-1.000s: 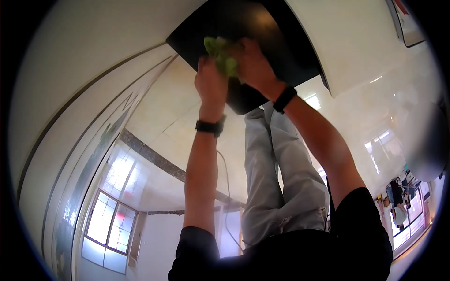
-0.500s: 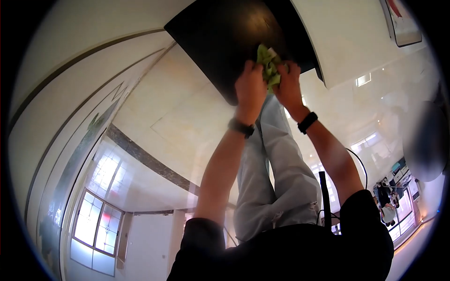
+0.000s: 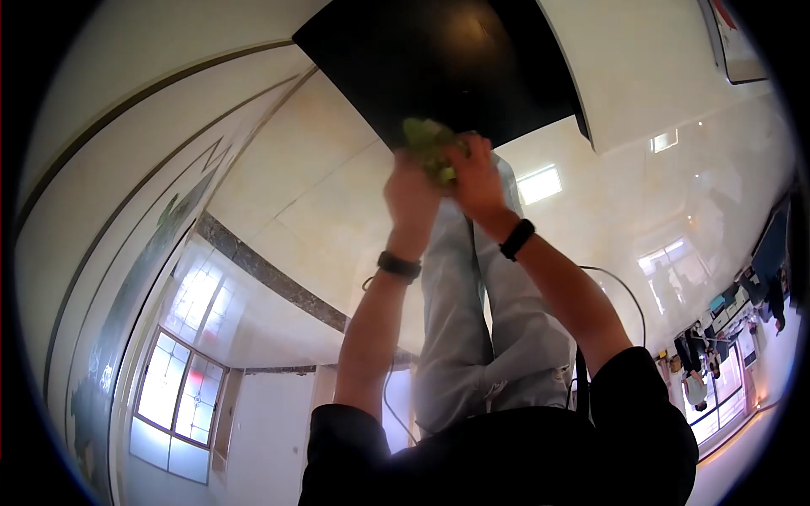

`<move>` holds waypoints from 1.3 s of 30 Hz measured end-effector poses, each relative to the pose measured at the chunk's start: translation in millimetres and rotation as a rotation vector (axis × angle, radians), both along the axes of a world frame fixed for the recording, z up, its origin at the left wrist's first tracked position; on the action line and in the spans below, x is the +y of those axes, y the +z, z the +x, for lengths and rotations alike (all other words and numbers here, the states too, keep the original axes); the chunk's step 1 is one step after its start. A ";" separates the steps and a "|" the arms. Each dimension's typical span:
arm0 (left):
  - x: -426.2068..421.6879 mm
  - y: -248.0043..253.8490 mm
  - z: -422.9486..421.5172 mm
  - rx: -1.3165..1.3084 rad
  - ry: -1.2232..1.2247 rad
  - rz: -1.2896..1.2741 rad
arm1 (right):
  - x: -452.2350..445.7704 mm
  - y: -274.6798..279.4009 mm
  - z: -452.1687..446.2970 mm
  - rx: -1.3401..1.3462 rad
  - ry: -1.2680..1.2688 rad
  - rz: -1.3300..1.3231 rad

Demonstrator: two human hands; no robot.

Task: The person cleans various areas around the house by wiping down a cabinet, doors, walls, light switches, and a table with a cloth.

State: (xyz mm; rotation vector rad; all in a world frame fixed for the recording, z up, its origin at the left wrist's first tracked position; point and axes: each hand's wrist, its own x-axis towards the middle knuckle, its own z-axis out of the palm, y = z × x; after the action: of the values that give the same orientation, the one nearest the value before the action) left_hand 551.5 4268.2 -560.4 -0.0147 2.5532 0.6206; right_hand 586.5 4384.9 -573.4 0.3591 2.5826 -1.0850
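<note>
A crumpled green cloth (image 3: 432, 145) is bunched between my two hands, over the near edge of a black tabletop (image 3: 422, 63). My left hand (image 3: 409, 192) is closed on its left side, though motion blurs the fingers. On the other side my right hand (image 3: 479, 181) grips the cloth with bent fingers. Both wrists carry dark bands. How much of the cloth sits inside the fists is hidden.
My legs in pale trousers (image 3: 460, 312) stand just below the hands. A thin black cable (image 3: 634, 295) loops on the right. Glossy pale floor (image 3: 329, 169) surrounds the black top. A window (image 3: 179, 384) is at lower left; people (image 3: 696, 388) are far off at right.
Both hands have pulled the cloth toward me and to the left, from over the black top to its near edge. The view has shifted slightly.
</note>
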 end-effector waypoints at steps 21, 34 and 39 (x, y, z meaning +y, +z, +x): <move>-17.4 2.5 -30.0 0.008 0.046 -0.098 | -20.1 -16.4 -36.2 0.203 0.098 -0.040; 25.3 -13.7 -175.3 0.189 -0.079 -0.223 | 27.2 -30.8 -173.1 0.416 0.107 0.111; 62.9 -28.4 -197.9 0.343 -0.056 -0.123 | 56.8 -34.7 -194.3 0.462 0.089 0.264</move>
State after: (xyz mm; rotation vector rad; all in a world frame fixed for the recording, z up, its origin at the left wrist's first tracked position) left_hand 353.6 4331.1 -588.9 0.1311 2.9080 0.4774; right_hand 392.2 4441.7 -608.1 0.0495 3.1275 -0.8764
